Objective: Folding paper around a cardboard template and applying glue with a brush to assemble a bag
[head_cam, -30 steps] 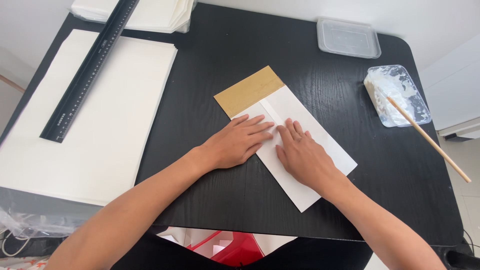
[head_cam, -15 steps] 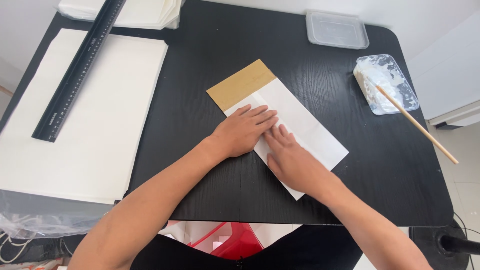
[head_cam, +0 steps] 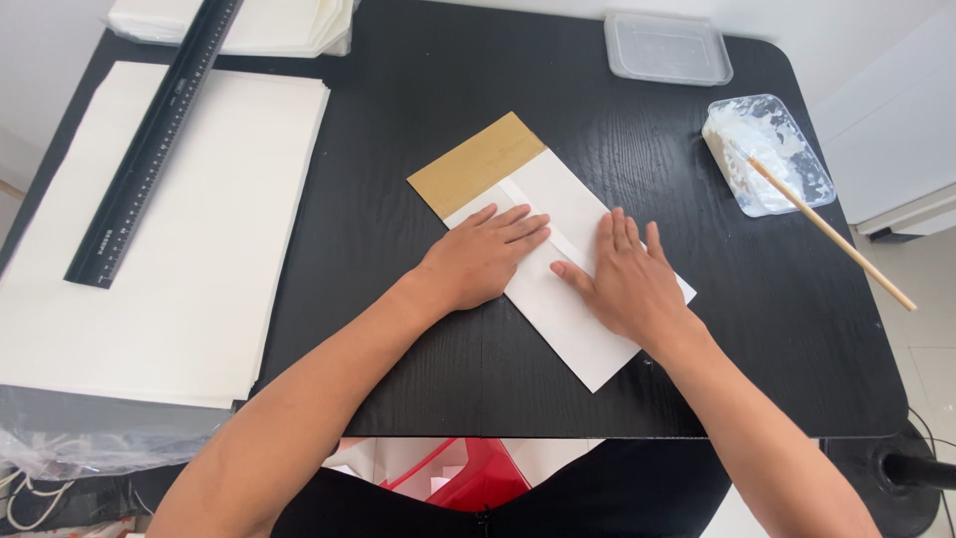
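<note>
Mid-frame, left hand (head_cam: 478, 261) and right hand (head_cam: 625, 284) press flat, fingers spread, gripping nothing, on the folded white paper (head_cam: 570, 299); uneven pressure could skew its crease.

Hands (head_cam: 478, 261): two, flat on paper
Folded paper (head_cam: 568, 199): one, under fingers
Rulers (head_cam: 149, 139): one
Tubs (head_cam: 667, 48): two
Sticks (head_cam: 832, 234): one

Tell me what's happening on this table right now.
A person presses both palms flat on a folded white paper piece with a tan end, lying at a slant on the black table. The left hand and right hand lie side by side on it. A paste tub with a stick sits to the right, a black ruler on white sheets to the left.
</note>
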